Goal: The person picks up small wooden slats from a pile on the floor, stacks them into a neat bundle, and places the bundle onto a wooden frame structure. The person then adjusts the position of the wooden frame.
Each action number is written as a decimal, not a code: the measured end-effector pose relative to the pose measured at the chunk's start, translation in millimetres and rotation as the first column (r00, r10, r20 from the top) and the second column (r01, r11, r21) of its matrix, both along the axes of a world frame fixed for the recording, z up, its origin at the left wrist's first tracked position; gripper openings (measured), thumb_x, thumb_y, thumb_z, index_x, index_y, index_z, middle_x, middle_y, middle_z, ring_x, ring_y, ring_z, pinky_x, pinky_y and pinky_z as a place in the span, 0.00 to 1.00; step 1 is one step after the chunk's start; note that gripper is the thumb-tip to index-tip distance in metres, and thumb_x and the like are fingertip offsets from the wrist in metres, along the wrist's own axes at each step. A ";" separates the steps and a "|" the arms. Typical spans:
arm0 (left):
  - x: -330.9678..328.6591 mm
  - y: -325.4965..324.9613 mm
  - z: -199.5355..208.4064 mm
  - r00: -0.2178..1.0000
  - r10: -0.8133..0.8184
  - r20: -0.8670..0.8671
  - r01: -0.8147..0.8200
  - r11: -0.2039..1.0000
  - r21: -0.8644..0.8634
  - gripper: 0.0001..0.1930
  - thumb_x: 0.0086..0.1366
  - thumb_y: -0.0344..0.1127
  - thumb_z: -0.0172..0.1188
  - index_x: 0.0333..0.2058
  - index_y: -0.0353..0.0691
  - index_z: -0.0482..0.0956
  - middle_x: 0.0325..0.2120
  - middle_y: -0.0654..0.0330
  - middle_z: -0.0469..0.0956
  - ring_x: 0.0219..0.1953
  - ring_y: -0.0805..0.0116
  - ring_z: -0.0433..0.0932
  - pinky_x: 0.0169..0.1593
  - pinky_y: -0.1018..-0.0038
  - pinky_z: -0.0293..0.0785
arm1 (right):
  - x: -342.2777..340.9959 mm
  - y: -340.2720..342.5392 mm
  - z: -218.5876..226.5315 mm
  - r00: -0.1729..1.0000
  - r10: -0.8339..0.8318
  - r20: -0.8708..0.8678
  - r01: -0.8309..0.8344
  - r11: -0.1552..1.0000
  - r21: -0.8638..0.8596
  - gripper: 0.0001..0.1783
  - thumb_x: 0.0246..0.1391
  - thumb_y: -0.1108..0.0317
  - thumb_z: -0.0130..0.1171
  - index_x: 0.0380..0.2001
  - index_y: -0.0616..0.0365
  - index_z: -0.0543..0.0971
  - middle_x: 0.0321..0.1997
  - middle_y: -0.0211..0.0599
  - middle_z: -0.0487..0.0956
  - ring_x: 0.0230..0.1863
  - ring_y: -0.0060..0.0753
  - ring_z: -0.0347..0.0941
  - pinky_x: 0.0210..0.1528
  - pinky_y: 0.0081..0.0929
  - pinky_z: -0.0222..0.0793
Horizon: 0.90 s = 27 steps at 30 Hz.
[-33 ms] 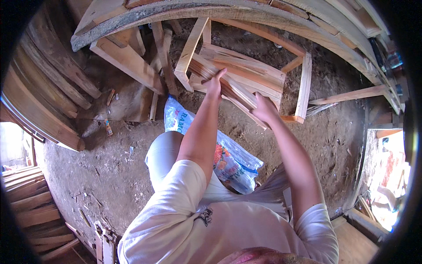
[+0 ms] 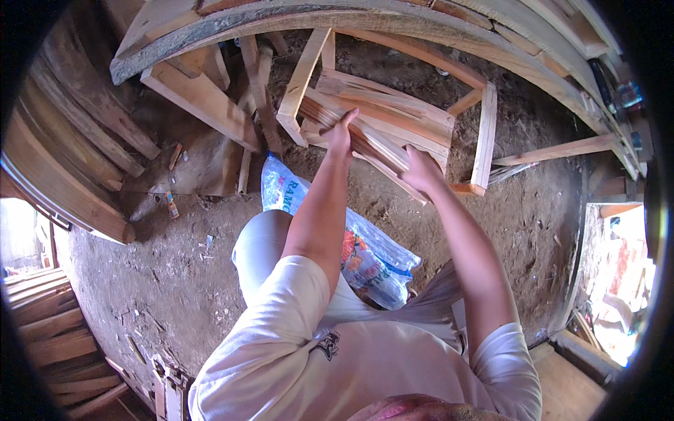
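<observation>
A bundle of thin wooden slats [image 2: 378,146] slants across in front of me, its far left end by one leg of an upturned-looking wooden frame [image 2: 485,144]. My left hand [image 2: 341,132] is closed around the bundle near its middle, thumb on top. Closer to the near right end, my right hand [image 2: 422,170] grips the same slats. Behind them, more loose boards [image 2: 421,119] lie inside the frame. Both hands' undersides are hidden.
A printed plastic bag [image 2: 382,259] lies on the dirt floor [image 2: 175,274] between my legs. Curved planks [image 2: 295,31] cross the far side. Logs and boards [image 2: 70,168] lean at the left, with stacked lumber [image 2: 63,344] below. A thin wooden brace [image 2: 554,150] sticks out at right.
</observation>
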State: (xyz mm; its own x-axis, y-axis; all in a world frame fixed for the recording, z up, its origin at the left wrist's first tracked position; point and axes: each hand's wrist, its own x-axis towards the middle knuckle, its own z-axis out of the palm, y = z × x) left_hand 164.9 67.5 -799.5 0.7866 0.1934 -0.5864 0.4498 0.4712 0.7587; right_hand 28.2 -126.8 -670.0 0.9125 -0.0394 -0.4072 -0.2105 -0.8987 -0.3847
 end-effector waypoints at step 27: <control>-65.9 -75.5 -5.1 0.977 0.186 0.106 -0.162 0.965 -0.204 0.70 0.52 0.41 0.81 0.76 0.38 0.29 0.77 0.50 0.47 0.76 0.53 0.52 0.79 0.53 0.40 | 9.7 -75.1 -34.4 0.993 0.088 -0.074 -0.105 0.957 -0.271 0.34 0.45 0.76 0.62 0.61 0.57 0.78 0.53 0.59 0.82 0.56 0.56 0.80 0.59 0.47 0.77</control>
